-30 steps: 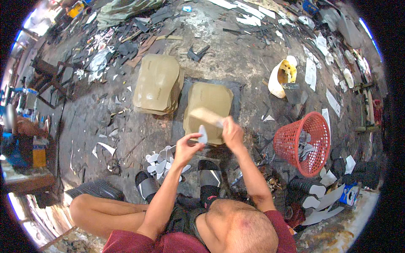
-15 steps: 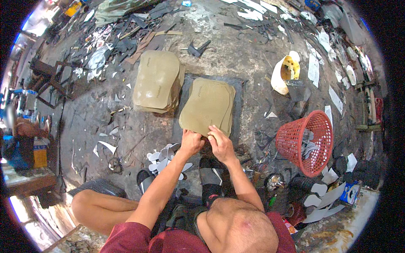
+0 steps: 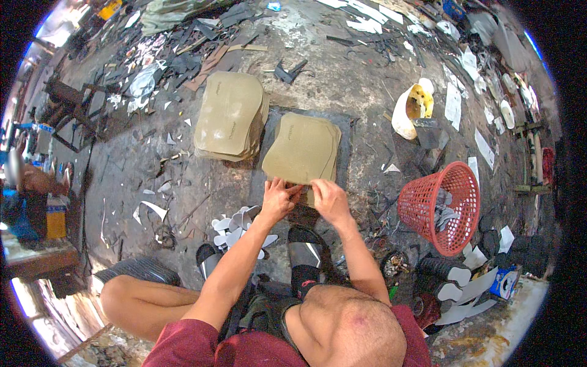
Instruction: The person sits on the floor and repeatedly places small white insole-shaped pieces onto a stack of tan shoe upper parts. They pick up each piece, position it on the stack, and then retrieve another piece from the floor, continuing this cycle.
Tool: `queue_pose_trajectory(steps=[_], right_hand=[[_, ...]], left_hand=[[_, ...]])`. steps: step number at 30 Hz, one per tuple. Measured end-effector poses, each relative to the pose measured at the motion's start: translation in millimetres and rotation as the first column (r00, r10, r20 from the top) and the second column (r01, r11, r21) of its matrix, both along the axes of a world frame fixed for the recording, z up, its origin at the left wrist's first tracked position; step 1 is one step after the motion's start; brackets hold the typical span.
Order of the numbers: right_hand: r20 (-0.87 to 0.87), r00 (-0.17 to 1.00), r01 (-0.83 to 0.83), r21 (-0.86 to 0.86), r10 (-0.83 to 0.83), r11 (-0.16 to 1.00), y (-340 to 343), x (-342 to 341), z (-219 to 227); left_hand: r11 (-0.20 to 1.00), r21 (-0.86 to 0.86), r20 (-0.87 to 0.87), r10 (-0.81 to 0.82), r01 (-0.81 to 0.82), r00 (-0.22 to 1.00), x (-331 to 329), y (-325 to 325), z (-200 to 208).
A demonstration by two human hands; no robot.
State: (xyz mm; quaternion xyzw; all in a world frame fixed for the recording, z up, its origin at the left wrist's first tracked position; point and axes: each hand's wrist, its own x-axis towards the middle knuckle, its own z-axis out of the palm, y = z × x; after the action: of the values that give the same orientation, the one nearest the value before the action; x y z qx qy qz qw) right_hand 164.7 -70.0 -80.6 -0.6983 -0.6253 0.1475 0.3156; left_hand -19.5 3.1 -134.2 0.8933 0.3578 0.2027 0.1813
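A stack of thin tan sheets [image 3: 299, 147] with wavy outlines lies on a dark square mat [image 3: 346, 131] in front of me. My left hand [image 3: 280, 199] is closed at the near edge of the stack, its fingers curled against the top sheet. To its right, my right hand [image 3: 331, 202] pinches the near right corner of that sheet. The fingertips are partly hidden under the edge. A second, taller stack of similar tan sheets [image 3: 227, 116] stands to the left and farther off, touched by neither hand.
At the right a red plastic basket [image 3: 422, 205] lies tilted with grey scraps inside. Beyond it sits a cut white container [image 3: 403, 116] with a yellowed inside. Grey and white sole-shaped pieces [image 3: 235, 229] lie near my sandalled foot [image 3: 304, 251]. Offcuts litter the floor.
My right hand has shifted right and slightly down along the sheet's near edge, its fingers now bent into a pinch. My left hand stays near the same spot, fingers a little higher on the edge.
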Motion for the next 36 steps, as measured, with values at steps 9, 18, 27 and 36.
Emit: queue_pose_trajectory(steps=[9, 18, 27, 36], right_hand=[[0.115, 0.991, -0.029, -0.357, 0.075, 0.934, 28, 1, -17], [0.223, 0.953, -0.129, -0.312, 0.205, 0.941, 0, -5, -3], [0.222, 0.967, -0.041, -0.355, 0.127, 0.934, -7, -24, 9], [-0.896, -0.319, 0.109, -0.357, -0.308, 0.928, -6, -7, -8]], left_hand=[[0.989, 0.012, 0.009, 0.149, -0.149, 0.989, 6, -36, 8], [0.529, -0.602, 0.107, 0.796, -0.599, 0.596, 11, -45, 19], [0.683, -0.61, 0.235, 0.641, -0.403, 0.731, 16, 5, 37], [0.131, -0.946, 0.209, 0.946, 0.297, 0.246, 13, -39, 66]])
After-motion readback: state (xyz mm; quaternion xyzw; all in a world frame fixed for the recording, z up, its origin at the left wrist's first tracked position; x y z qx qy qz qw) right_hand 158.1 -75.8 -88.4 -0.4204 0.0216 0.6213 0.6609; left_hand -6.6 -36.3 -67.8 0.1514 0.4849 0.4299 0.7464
